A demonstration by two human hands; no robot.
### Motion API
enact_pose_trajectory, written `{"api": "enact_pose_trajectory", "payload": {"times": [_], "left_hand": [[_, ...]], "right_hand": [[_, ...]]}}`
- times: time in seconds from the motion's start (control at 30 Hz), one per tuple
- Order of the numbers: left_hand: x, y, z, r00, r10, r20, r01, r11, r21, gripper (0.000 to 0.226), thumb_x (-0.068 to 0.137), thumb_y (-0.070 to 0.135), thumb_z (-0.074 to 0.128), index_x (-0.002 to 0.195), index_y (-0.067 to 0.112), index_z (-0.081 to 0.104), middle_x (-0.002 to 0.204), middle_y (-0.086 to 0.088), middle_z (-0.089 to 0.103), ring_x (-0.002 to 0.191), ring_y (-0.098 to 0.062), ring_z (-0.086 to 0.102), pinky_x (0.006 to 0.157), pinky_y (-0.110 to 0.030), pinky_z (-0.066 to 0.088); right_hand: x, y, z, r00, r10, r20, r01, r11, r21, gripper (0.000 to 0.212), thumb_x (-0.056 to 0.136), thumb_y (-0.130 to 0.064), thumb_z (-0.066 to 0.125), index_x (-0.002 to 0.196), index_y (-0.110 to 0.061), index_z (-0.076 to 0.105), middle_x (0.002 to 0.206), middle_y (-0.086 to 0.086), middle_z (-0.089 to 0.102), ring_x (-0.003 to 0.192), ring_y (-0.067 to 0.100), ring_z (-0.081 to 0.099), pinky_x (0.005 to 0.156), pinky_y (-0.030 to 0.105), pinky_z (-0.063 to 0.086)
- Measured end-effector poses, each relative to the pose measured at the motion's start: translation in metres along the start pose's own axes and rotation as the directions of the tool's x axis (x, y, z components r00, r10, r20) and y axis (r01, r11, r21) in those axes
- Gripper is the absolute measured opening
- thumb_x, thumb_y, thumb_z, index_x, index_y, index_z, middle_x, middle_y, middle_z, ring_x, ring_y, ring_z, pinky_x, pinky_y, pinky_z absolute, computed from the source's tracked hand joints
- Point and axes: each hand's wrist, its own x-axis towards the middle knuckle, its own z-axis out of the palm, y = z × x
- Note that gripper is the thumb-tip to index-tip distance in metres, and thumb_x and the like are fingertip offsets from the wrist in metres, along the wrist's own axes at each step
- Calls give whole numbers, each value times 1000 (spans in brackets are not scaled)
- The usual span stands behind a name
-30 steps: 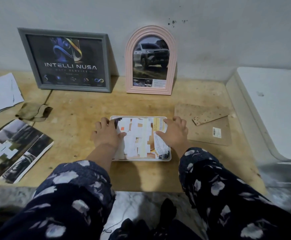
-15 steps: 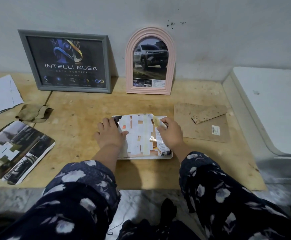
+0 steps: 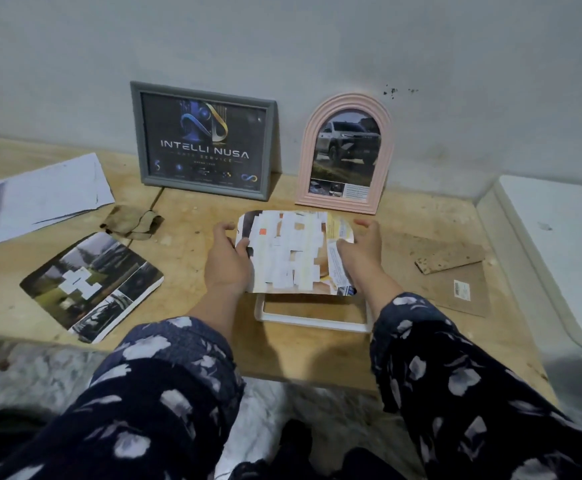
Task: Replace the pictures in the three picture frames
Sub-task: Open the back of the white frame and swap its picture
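Observation:
A printed picture (image 3: 293, 252) with pale patches hangs above a white frame (image 3: 312, 322) that lies flat on the wooden table (image 3: 192, 220). My left hand (image 3: 225, 259) pinches the picture's left edge and my right hand (image 3: 360, 249) grips its right edge. The picture covers the far half of the white frame. A grey frame (image 3: 203, 142) with a dark logo print and a pink arched frame (image 3: 346, 154) with a car photo stand against the wall behind.
A loose photo print (image 3: 92, 285) lies at the left, with white sheets (image 3: 36, 199) and a crumpled cloth (image 3: 132, 221) beyond it. A brown backing board (image 3: 455, 278) with a stand piece (image 3: 450, 259) lies at the right, beside a white appliance (image 3: 559, 251).
The picture lay flat in the white frame a second ago. Both hands have gripped its edges and lifted it up and away, so the frame's near half now shows empty.

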Motion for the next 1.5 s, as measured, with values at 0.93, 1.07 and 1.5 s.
{"api": "enact_pose_trajectory", "payload": {"times": [0.93, 1.07, 1.5], "left_hand": [[202, -188, -257, 925, -258, -277, 250, 966, -65, 37, 97, 15, 48, 134, 11, 49, 136, -8, 48, 124, -24, 48, 97, -26, 36], [240, -217, -281, 952, -259, -165, 263, 965, 3, 45, 94, 14, 52, 139, 10, 46, 137, -9, 47, 126, -25, 47, 102, -31, 37], [283, -246, -298, 965, -238, -113, 256, 950, 180, 50, 91, 21, 51, 140, 18, 43, 148, -3, 36, 132, -25, 39, 106, -45, 33]], "right_hand": [[-32, -106, 416, 828, -166, 535, 366, 884, -291, 40, 89, 1, 53, 123, -17, 62, 130, 1, 58, 108, 19, 58, 87, 30, 51], [-34, -106, 469, 847, -111, 521, 307, 901, -308, 41, 89, -2, 51, 126, -17, 60, 130, 2, 59, 114, 20, 57, 98, 39, 49], [-48, -108, 496, 875, -113, 472, 267, 924, -274, 48, 89, 4, 40, 129, -18, 54, 134, 0, 53, 105, 9, 49, 61, 8, 41]]}}
